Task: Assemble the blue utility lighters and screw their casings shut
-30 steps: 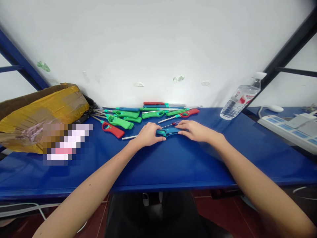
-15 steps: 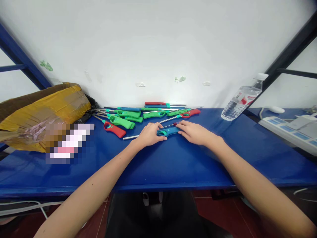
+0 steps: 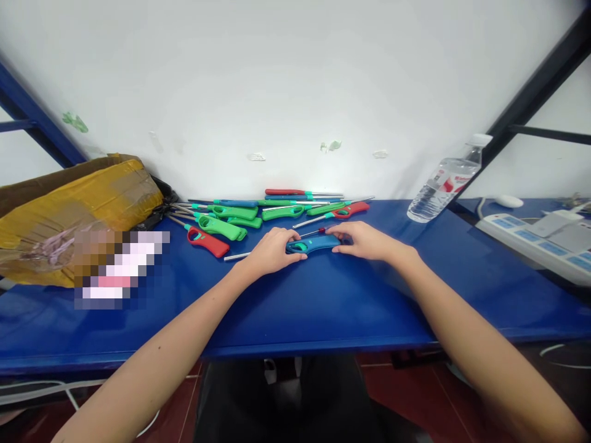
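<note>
A blue gas lighter (image 3: 318,243) with a turquoise trigger and a long metal tube lies on the blue table between my hands. My left hand (image 3: 276,251) is closed around its trigger end, and the tube sticks out past the wrist to the left. At the handle's right end, my right hand (image 3: 356,240) grips with thumb and fingers. Just behind the handle is a thin metal rod with a dark red end piece (image 3: 322,230), close to my right fingertips. Its left end is hidden by my left hand.
Several green, red and blue lighters lie along the wall, among them a red lighter (image 3: 207,241) at left. A taped cardboard box (image 3: 92,197) stands at far left. A water bottle (image 3: 443,181) leans at right, near a white power strip (image 3: 530,237).
The view has shifted slightly, moving everything a little left. My right fingers have drawn slightly right, so more of the blue handle and the red end piece shows.
</note>
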A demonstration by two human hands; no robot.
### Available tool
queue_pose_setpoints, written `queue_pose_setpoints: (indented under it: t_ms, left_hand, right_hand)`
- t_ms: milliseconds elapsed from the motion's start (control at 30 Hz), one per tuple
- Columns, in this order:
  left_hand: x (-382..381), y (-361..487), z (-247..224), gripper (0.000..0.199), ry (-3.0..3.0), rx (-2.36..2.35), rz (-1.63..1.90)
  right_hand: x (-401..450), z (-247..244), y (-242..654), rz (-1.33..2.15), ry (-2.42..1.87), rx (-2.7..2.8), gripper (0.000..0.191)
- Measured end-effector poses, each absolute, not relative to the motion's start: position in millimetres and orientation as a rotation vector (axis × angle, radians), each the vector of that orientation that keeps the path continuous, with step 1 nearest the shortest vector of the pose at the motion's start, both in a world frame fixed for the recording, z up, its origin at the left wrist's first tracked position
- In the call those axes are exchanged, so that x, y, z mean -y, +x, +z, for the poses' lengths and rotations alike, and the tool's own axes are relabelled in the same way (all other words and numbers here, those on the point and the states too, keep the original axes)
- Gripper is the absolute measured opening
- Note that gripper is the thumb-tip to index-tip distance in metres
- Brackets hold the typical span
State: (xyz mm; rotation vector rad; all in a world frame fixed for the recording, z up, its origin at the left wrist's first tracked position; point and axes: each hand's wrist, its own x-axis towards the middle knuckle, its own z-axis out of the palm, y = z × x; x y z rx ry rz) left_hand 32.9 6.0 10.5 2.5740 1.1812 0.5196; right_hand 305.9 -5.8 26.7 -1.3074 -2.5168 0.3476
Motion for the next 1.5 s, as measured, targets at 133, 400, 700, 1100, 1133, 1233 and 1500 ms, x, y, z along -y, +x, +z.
queue_pose_setpoints:
  t_ms: [133,400,700,1100,1133,1233,1500]
  left_hand:
    - [-5,31,17,0.038,2.502,-1.127,0.588]
    - [-10,28,14,0.034,2.495,-1.064,0.638]
    - [-12,25,11,0.029,2.601,-1.006,0.611]
    - [0,30,12,0.044,2.728,-1.053,0.501]
    - [0,30,11,0.045,2.738,-1.049,0.489]
    - [0,29,10,0.044,2.748,-1.041,0.481]
    - [0,32,4,0.052,2.748,-1.07,0.542]
  right_hand:
    - [8,31,306,0.375,-1.202,2.463,0.037]
    - [7,30,302,0.694,-1.328,2.221,0.034]
    - [0,24,311,0.517,-1.39,2.251,0.03]
    - [-31,-14,316,0.14,-1.307,2.315,0.029]
    - [-32,-14,317,0.166,-1.312,2.303,0.027]
    - [-32,-7,319,0.266,-1.302,2.187,0.023]
    - [-22,29,313,0.736,-1.009,1.384,0.036]
